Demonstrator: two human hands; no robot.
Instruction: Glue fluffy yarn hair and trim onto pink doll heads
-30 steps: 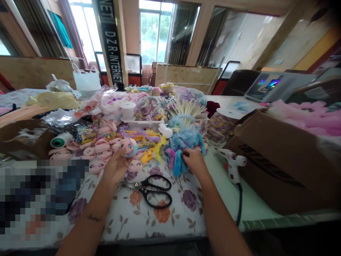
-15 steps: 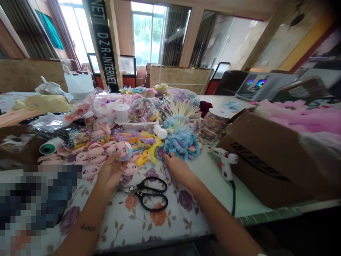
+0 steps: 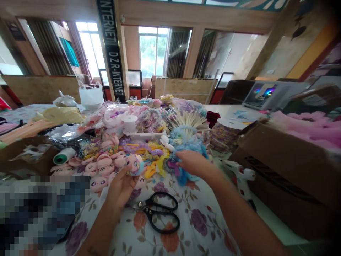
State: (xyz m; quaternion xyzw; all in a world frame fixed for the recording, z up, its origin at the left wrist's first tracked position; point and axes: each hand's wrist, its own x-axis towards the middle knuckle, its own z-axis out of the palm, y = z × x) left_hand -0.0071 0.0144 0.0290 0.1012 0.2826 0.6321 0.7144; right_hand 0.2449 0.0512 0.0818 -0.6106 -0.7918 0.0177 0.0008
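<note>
My left hand (image 3: 121, 186) is closed on a small pink doll head (image 3: 136, 164) with painted eyes and a pale blue band along its side. My right hand (image 3: 195, 163) reaches over a bundle of blue fluffy yarn trim (image 3: 183, 177), its fingers pinched on the strands at the bundle's left side. A purple bit shows among the blue near those fingertips. Black-handled scissors (image 3: 165, 213) lie between my forearms, their blades partly hidden behind my left wrist. More pink doll heads (image 3: 106, 169) with long ears lie in a pile beyond my left hand.
A white glue gun (image 3: 241, 174) lies right of my right forearm, beside a large cardboard box (image 3: 279, 174). Yellow ribbon trim (image 3: 157, 167), a white spool (image 3: 130, 123) and a green-cored thread cone (image 3: 64, 155) crowd the back. A flowered cloth (image 3: 138, 241) covers the table.
My right hand has moved up over the blue trim, and some strands now hang lower. The left hand still holds the doll head. The whole view has shifted down and right.
</note>
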